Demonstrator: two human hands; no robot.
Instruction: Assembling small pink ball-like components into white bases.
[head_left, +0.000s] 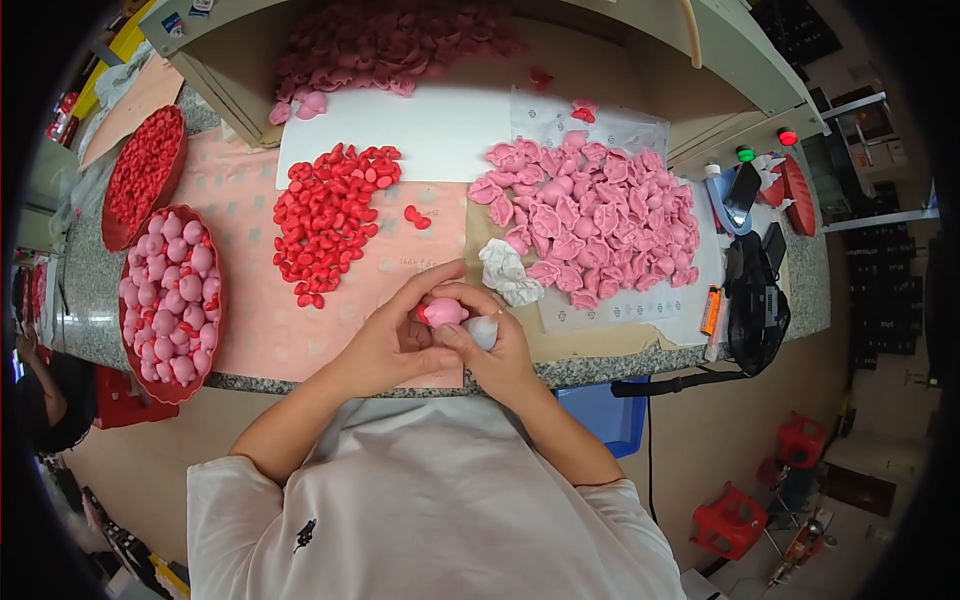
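Near the table's front edge, both hands meet around a small pink rounded toy piece (446, 312) with a red part at its left end. My left hand (385, 338) curls about the red end, fingers closed on it. From the other side my right hand (503, 362) grips the pink piece with thumb and fingers. A whitish, translucent rounded object (482, 331) also sits in the right hand; its kind is not clear. Ahead lie a pile of small red pieces (325, 215) and a larger heap of hollow pink shells (600, 220). Crumpled white tissue (510, 272) rests just beyond the right hand.
At left stand a red tray (133, 372) of pink-and-red pieces and another red tray (112, 225) of red pieces. More pink shells (370, 50) lie under the shelf (740, 55). A black strapped pouch (757, 310), orange lighter (711, 310) and phone (742, 187) are at right.
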